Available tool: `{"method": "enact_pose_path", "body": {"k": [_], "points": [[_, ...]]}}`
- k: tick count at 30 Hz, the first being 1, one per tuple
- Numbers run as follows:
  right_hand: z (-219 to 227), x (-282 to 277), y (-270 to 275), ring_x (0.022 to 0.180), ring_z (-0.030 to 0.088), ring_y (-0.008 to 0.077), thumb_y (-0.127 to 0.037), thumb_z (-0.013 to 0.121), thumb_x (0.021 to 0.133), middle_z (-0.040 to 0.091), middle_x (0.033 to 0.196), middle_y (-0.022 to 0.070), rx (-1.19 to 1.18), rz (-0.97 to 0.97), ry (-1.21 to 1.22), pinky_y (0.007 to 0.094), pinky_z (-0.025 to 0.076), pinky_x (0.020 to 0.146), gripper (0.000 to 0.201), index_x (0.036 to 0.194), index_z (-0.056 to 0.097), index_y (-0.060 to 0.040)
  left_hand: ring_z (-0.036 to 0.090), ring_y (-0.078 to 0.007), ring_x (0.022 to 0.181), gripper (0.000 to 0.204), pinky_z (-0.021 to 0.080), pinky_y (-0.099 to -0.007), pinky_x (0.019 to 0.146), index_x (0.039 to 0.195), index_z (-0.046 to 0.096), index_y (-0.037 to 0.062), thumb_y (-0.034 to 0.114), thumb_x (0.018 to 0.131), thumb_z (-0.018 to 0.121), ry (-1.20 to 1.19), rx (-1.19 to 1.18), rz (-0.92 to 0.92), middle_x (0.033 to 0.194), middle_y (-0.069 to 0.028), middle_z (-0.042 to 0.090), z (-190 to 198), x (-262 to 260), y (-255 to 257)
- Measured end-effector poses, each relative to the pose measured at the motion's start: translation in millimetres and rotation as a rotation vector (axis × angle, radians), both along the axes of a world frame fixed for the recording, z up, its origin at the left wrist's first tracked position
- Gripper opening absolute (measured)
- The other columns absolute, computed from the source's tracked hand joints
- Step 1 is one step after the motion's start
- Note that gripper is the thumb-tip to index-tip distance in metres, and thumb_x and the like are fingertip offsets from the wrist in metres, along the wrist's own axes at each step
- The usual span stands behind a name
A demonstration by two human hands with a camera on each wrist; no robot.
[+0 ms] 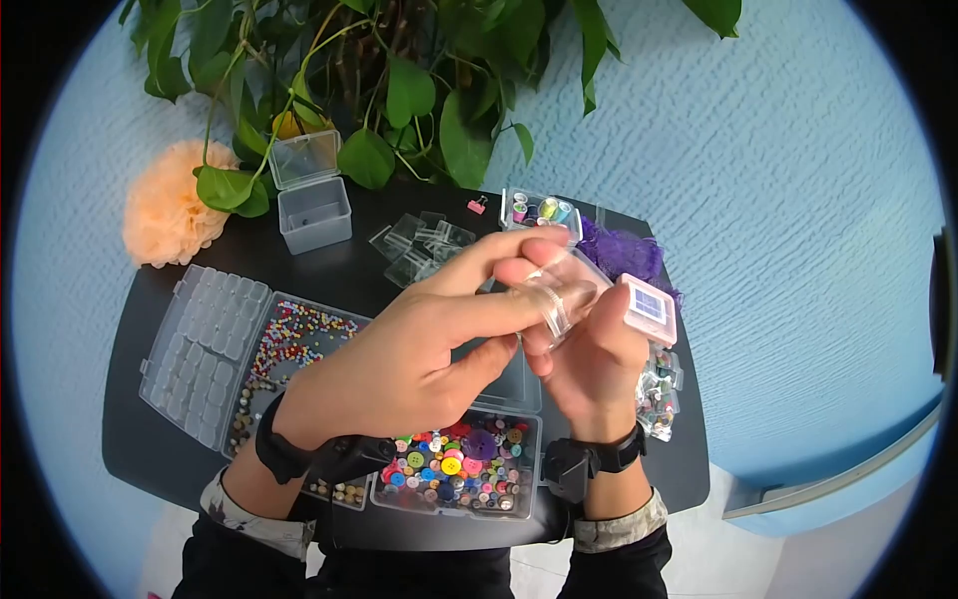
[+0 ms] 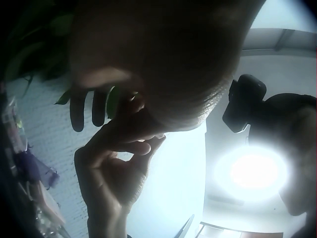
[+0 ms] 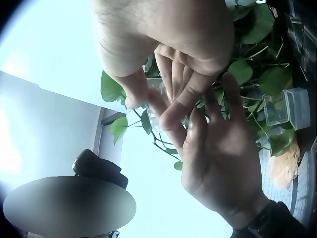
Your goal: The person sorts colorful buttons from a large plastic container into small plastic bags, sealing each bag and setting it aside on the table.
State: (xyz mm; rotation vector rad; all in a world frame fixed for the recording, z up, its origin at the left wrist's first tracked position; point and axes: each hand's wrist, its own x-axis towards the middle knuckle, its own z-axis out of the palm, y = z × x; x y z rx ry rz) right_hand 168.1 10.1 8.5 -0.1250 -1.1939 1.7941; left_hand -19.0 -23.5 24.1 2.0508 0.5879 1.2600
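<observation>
Both hands meet over the table around a small clear plastic box (image 1: 555, 304). My left hand (image 1: 424, 344) reaches across from the left and pinches its near side with the fingertips. From the right, my right hand (image 1: 599, 374) holds the box with curled fingers, palm turned up and thumb raised beside it. In the right wrist view, part of the clear box (image 3: 155, 104) shows between the right thumb and fingers, while the left hand (image 3: 223, 156) touches from below. Fingers hide much of the box, and its contents cannot be made out.
Below the hands lies a case of colourful buttons (image 1: 454, 469), beside an open bead organiser (image 1: 205, 349). Small clear boxes (image 1: 424, 245), an open clear container (image 1: 315, 215), a thread-spool box (image 1: 542, 213), purple mesh (image 1: 624, 252) and a pink box (image 1: 651, 309) stand around. Plant leaves (image 1: 409, 90) overhang the back.
</observation>
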Motion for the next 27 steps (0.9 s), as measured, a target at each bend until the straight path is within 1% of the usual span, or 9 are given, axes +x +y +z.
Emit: {"method": "enact_pose_path", "body": {"k": [1,9,10,14,15,16,19,24,27], "points": [[2,-2,-3,0.077,0.068,0.0201,-0.041,0.066,0.093,0.060,0.129,0.0257,-0.125,0.028,0.085,0.0252,0.056,0.060,0.070,0.140,0.045,0.0067,0.045,-0.0338,0.133,0.032,0.040,-0.0401,0.106,0.116,0.066,0.0010,-0.009,0.088,0.056,-0.015,0.025,0.023,0.151,-0.0195,0.037,2,2,-1],[-6,11,-11,0.072,0.066,0.0125,-0.032,0.067,0.094,0.058,0.130,0.0270,-0.083,-0.212,-0.006,0.0185,0.052,0.052,0.068,0.141,0.041,0.0092,0.056,-0.0336,0.121,0.041,0.048,-0.0365,0.094,0.119,0.066,0.0006,-0.015,0.083,0.052,0.035,0.106,0.091,0.142,-0.0215,0.046,-6,3,-1],[-9,11,-18,0.060,0.054,0.0064,-0.032,0.063,0.097,0.061,0.128,0.0208,-0.038,-0.314,-0.086,0.0191,0.054,0.066,0.064,0.140,0.038,0.0093,0.057,-0.0340,0.118,0.042,0.049,-0.0367,0.092,0.118,0.066,0.0010,-0.016,0.083,0.052,0.070,0.172,0.106,0.139,-0.0219,0.048,-8,5,-2],[-29,34,-19,0.076,0.065,0.0117,-0.028,0.060,0.099,0.052,0.136,0.0240,-0.304,-0.156,0.213,0.0201,0.058,0.066,0.064,0.142,0.031,0.0091,0.065,-0.0296,0.099,0.038,0.052,-0.0322,0.075,0.111,0.069,0.0003,-0.015,0.079,0.055,0.101,0.113,0.102,0.129,-0.0191,0.058,-7,3,-7],[-31,40,-21,0.075,0.064,0.0114,-0.029,0.060,0.098,0.052,0.139,0.0226,-0.337,-0.178,0.184,0.0195,0.056,0.064,0.066,0.145,0.030,0.0063,0.067,-0.0262,0.083,0.028,0.051,-0.0300,0.065,0.101,0.070,-0.0018,-0.013,0.078,0.057,0.068,0.235,0.175,0.111,-0.0169,0.066,-9,4,-3],[-34,46,-21,0.074,0.062,0.0110,-0.030,0.061,0.098,0.052,0.141,0.0213,-0.364,-0.197,0.155,0.0189,0.054,0.063,0.068,0.148,0.030,0.0035,0.067,-0.0262,0.083,0.028,0.051,-0.0300,0.065,0.101,0.070,-0.0018,-0.013,0.078,0.057,0.084,0.216,0.171,0.111,-0.0169,0.066,-9,0,-4],[-58,60,-11,0.073,0.061,0.0104,-0.032,0.059,0.099,0.053,0.139,0.0220,-0.410,-0.146,0.169,0.0178,0.054,0.063,0.066,0.146,0.032,0.0048,0.068,-0.0287,0.075,0.012,0.051,-0.0331,0.064,0.088,0.070,-0.0052,-0.005,0.079,0.061,0.321,0.076,0.208,0.082,-0.0152,0.069,-9,-7,-12],[-72,55,-7,0.077,0.065,0.0114,-0.025,0.058,0.100,0.054,0.137,0.0247,-0.494,-0.036,0.210,0.0176,0.056,0.065,0.057,0.142,0.037,0.0077,0.067,-0.0335,0.084,0.014,0.053,-0.0383,0.075,0.092,0.070,-0.0061,0.000,0.081,0.065,0.568,-0.039,0.064,0.092,-0.0169,0.069,-43,-14,-40],[-69,50,-11,0.082,0.069,0.0128,-0.022,0.056,0.101,0.055,0.133,0.0283,-0.406,0.088,0.223,0.0176,0.059,0.072,0.049,0.136,0.044,0.0103,0.065,-0.0342,0.094,0.026,0.052,-0.0397,0.080,0.108,0.065,-0.0036,0.003,0.083,0.065,0.853,-0.222,-0.029,0.103,-0.0163,0.067,-41,-16,-52]]}}
